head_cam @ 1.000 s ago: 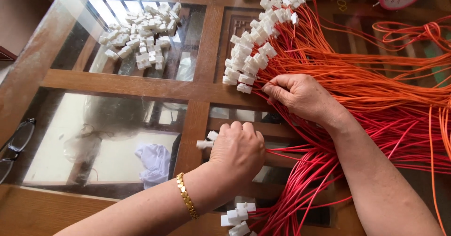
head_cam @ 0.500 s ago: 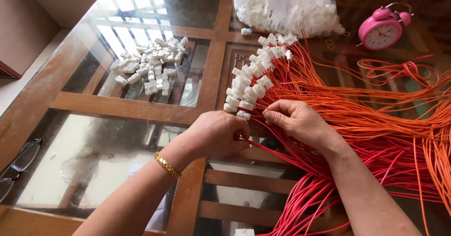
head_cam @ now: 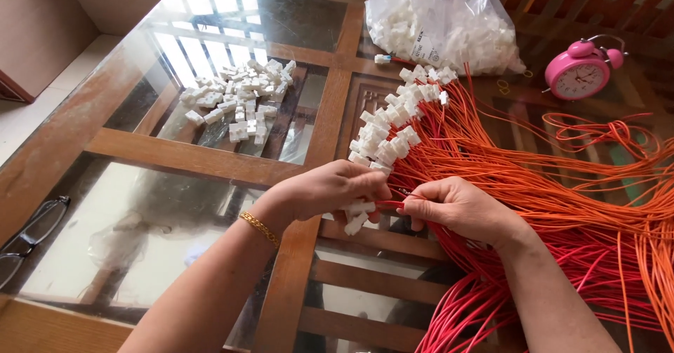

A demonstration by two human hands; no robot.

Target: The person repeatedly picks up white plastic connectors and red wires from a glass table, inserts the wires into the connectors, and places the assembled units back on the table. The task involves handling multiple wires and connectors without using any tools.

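Note:
My left hand, with a gold bracelet on its wrist, grips small white plastic connectors over the glass table. My right hand pinches the end of a red wire that meets the connector in the left hand. The two hands touch at the fingertips. Just behind them a fan of orange wires lies on the table, each tipped with a white connector.
A loose pile of white connectors lies at the back left. A clear bag of more connectors and a pink alarm clock stand at the back. Black glasses rest at the left edge. The glass-topped wooden table holds everything.
My left hand has come up from the near table to meet the right hand, carrying white connectors. The view has tilted up, so the bag and clock show fully.

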